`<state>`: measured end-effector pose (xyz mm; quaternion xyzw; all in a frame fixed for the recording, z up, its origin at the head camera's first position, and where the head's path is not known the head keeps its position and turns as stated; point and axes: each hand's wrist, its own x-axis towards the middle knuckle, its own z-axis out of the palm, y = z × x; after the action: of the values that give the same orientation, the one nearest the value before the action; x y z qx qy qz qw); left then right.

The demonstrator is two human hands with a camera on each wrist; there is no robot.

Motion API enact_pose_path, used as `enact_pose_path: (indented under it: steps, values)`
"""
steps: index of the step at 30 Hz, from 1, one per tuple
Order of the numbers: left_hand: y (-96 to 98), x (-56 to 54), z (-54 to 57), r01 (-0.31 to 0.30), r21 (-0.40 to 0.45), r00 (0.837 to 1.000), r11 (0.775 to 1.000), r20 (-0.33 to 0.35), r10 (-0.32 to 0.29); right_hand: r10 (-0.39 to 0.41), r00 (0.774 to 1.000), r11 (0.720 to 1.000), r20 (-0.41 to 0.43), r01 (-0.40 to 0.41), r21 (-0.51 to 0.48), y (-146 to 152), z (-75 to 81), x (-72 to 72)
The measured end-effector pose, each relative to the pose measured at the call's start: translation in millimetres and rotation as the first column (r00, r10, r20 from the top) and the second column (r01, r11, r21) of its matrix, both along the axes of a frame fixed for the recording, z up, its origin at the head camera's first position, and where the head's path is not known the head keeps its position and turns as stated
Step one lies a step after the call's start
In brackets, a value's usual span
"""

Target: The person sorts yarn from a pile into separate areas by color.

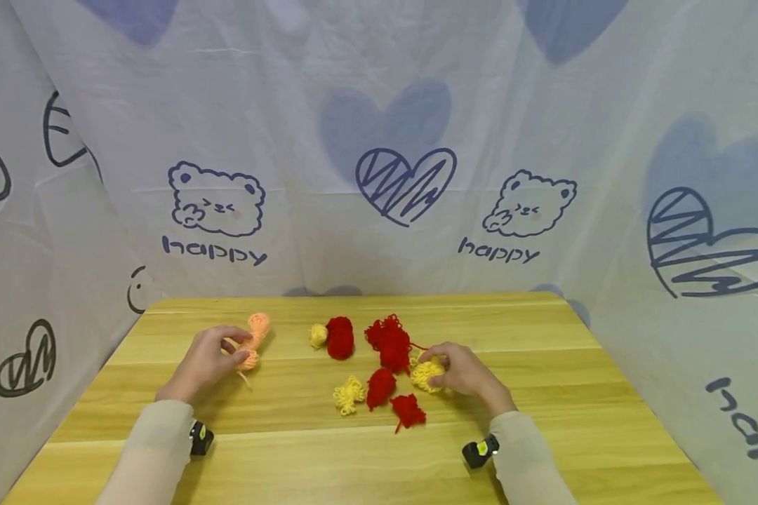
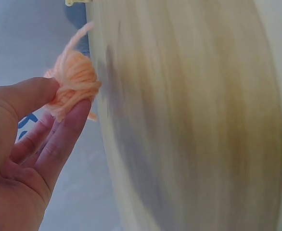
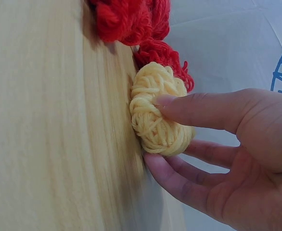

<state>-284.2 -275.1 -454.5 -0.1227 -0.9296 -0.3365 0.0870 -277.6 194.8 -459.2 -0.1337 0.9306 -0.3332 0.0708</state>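
On the left of the table, my left hand (image 1: 207, 358) pinches a small peach yarn ball (image 2: 76, 79) between thumb and fingers. More peach yarn (image 1: 259, 324) lies just beyond that hand. Over on the right, my right hand (image 1: 464, 369) holds a yellow yarn ball (image 3: 153, 115), thumb on one side and fingers on the other. The yellow ball is at the table surface, beside a loopy red yarn bundle (image 1: 391, 344). Part of each held ball is hidden by the fingers.
Mid-table lie a red yarn skein (image 1: 340, 338), a small yellow ball (image 1: 318, 336), a loose yellow bundle (image 1: 349, 395), a red ball (image 1: 381, 388) and a small red bundle (image 1: 408, 411). A printed white cloth (image 1: 303, 231) hangs behind the wooden table (image 1: 290, 463).
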Motion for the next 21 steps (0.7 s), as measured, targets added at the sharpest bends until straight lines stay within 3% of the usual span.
enact_pose_path:
  steps: [21]
  values:
    - [-6.6,-20.8,-10.5,-0.013,0.021,0.997,1.0,0.07,0.011,0.005,1.0,1.0,-0.01,-0.005,-0.007,1,-0.6,-1.9]
